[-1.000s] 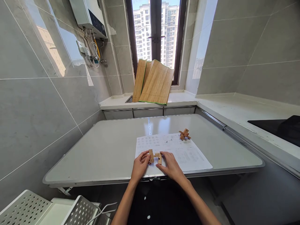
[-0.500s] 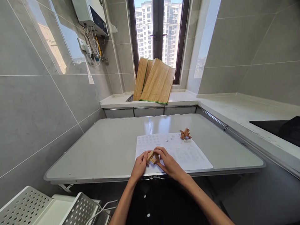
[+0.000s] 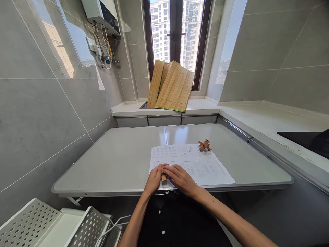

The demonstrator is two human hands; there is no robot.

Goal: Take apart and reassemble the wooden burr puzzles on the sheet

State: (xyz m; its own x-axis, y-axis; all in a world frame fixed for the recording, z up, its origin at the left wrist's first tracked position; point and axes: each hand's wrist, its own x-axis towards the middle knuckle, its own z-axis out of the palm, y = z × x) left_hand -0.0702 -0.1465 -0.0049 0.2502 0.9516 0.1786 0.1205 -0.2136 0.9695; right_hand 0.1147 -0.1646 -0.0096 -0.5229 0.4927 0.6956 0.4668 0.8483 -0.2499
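Observation:
Small light wooden pieces (image 3: 163, 178) are held between my two hands near the table's front edge, mostly covered by the fingers. My left hand (image 3: 154, 178) closes on them from the left. From the right, my right hand (image 3: 180, 178) wraps over their top, its fingertips meeting the left hand. Beneath the hands lies a printed white sheet (image 3: 205, 168) with small diagrams. At the sheet's back right corner rests a brown wooden puzzle of crossed pieces (image 3: 205, 145), touched by neither hand.
The white table (image 3: 108, 161) reaches toward a counter (image 3: 203, 103) under the window, where a bamboo mat (image 3: 174, 87) leans. A white perforated rack (image 3: 87, 226) and cables are at the lower left. A black hob (image 3: 303, 137) is on the right counter.
My right hand has moved left and closed over the wooden pieces, which now show less between the hands. The camera view has shifted slightly.

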